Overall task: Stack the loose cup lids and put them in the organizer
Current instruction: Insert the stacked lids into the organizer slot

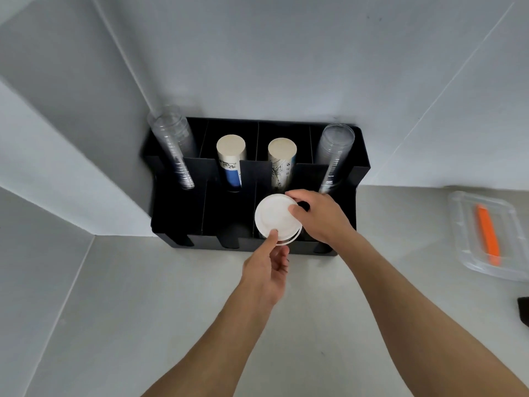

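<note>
A stack of white cup lids (274, 217) is held flat between both hands over the third front compartment of the black organizer (183, 213). My left hand (269, 270) grips the stack's near edge with thumb on top and fingers beneath. From the right, my right hand (317, 216) pinches the far right edge. The stack's lower lids show as thin white rims under the top one. Whether the stack touches the compartment floor is hidden.
The organizer's back row holds two clear cup stacks (174, 150) (333, 156) and two paper cup stacks (230, 159) (282, 161). A clear plastic container (461, 233) with an orange tool (488, 236) lies at the right. A dark object (523, 309) sits at the right edge.
</note>
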